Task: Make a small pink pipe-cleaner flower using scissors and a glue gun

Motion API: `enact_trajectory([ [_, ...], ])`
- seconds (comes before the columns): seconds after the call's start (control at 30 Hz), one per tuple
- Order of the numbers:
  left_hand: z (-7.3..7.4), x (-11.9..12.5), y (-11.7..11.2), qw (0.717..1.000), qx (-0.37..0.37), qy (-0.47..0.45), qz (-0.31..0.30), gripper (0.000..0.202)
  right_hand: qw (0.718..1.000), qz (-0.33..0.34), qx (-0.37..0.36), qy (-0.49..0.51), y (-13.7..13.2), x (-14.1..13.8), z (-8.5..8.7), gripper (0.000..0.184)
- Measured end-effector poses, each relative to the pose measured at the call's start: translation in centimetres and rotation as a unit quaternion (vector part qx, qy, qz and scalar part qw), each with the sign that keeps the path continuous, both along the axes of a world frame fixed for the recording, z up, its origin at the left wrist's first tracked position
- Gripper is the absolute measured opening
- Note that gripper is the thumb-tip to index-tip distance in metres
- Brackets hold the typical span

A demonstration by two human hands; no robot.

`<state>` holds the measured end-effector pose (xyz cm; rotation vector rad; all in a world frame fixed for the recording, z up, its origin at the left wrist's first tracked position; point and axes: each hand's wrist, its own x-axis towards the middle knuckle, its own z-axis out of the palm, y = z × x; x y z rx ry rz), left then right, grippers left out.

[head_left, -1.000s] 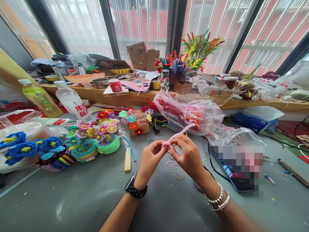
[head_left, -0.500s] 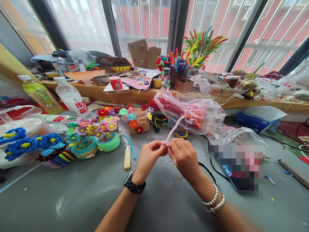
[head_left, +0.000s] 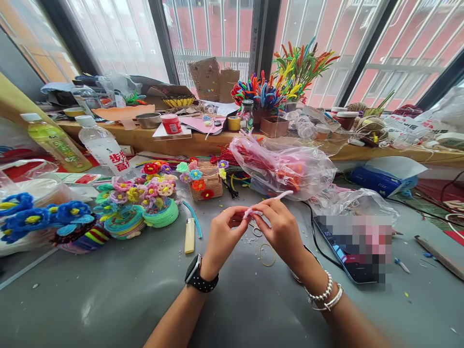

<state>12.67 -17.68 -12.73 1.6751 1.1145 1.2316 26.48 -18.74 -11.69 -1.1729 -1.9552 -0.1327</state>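
Note:
Both my hands meet above the grey table (head_left: 119,290) and pinch a pale pink pipe cleaner (head_left: 279,195). My left hand (head_left: 224,235), with a black watch on its wrist, grips the coiled near end between thumb and fingers. My right hand (head_left: 282,227), wearing silver bracelets, holds the same stem just beside it; the free end sticks out to the upper right. Under the hands lie small scissors (head_left: 256,230) and a thin ring (head_left: 267,254).
Pipe-cleaner flower baskets (head_left: 139,203) and blue flowers (head_left: 39,217) crowd the left. A yellow lighter (head_left: 189,235) lies nearby. A plastic bag of red stems (head_left: 286,166) sits behind the hands, a phone (head_left: 344,251) at right, bottles (head_left: 103,147) far left, a cluttered wooden shelf (head_left: 203,142) behind.
The pink stem's free end has swung from pointing steeply up to lying lower, out to the right. Both hands stayed pinched on it and shifted slightly; the ring under them shows again.

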Motion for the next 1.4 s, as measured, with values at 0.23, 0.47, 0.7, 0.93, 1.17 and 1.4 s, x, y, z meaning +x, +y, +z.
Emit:
enact_trajectory([
  [0.23,0.0,-0.2,0.1,0.997,-0.062,-0.044,0.000,0.023,0.998,-0.024,0.057,-0.013,-0.2,-0.6,-0.6,0.012],
  [0.47,-0.6,-0.4,0.2,0.997,-0.064,-0.041,0.000,0.022,0.981,-0.018,0.149,-0.119,-0.1,-0.6,-2.3,0.017],
  [0.7,0.8,-1.0,0.6,0.982,-0.148,-0.113,-0.034,0.024,0.997,-0.018,0.054,-0.054,-0.2,1.2,1.1,0.018],
  [0.93,1.3,-1.2,0.5,0.941,-0.239,-0.208,-0.114,0.021,0.998,-0.028,-0.004,-0.063,-0.4,1.9,1.9,0.013],
  [1.17,1.5,-1.5,0.4,0.890,-0.313,-0.272,-0.191,0.020,0.989,0.062,-0.133,0.032,-0.4,1.5,2.3,0.012],
  [1.4,1.3,-1.8,0.3,0.849,-0.351,-0.336,-0.209,0.022,0.918,0.177,-0.277,0.221,-0.2,1.0,2.2,0.016],
])
